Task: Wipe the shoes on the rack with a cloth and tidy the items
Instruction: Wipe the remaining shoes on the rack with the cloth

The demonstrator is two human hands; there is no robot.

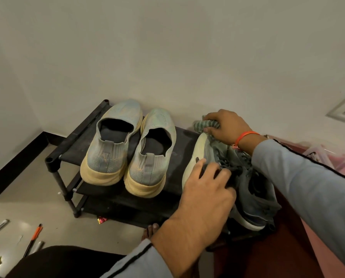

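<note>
A black shoe rack (71,141) stands against the wall. On its top shelf sit two light blue slip-on shoes with cream soles, one on the left (111,141) and one beside it (153,151), heels toward me. To their right lies a grey laced sneaker (199,151) with a pale sole. My left hand (209,189) grips this sneaker at its laces. My right hand (225,127) holds a bunched grey-green cloth (203,125) against the sneaker's toe. A second grey sneaker (255,199) lies partly under my right sleeve.
Pens and markers (34,237) lie scattered on the floor at the lower left, with a small red wrapper (101,220) under the rack's front. A pink surface with a clear plastic bag (315,155) is at the right. My bare toes (150,230) touch the rack's base.
</note>
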